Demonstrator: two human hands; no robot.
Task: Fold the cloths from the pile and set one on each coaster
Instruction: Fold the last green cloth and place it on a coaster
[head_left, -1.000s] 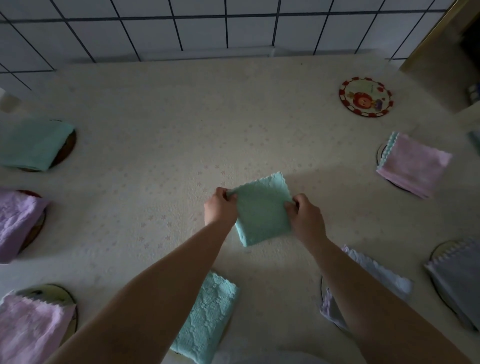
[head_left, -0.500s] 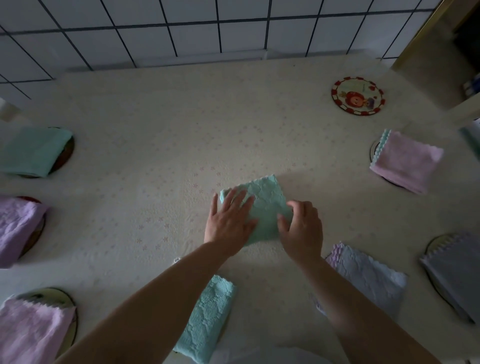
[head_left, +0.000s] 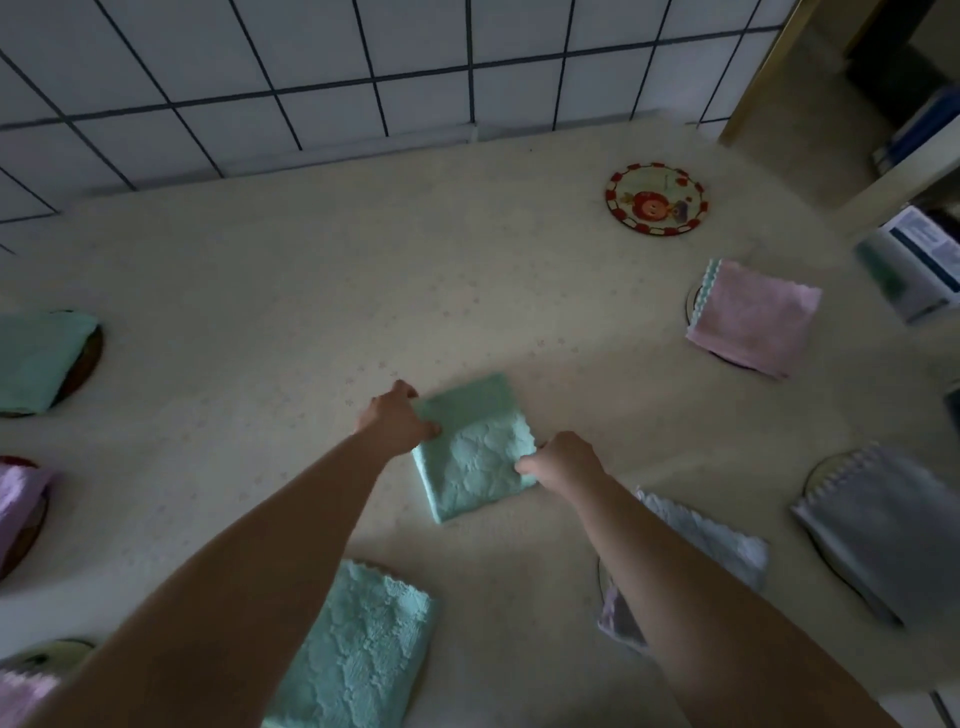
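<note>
Mid-table (head_left: 260, 291), the left hand (head_left: 395, 418) pinches the far-left corner of a folded teal cloth (head_left: 475, 449) while the right hand (head_left: 563, 462) grips its near-right edge; the cloth lies flat on the table. I count nine cloths in all: three teal, three pink, three greyish. Eight of them sit folded around the rim, most on coasters. One coaster, the red-rimmed one (head_left: 655, 198) at the far right, stays bare.
</note>
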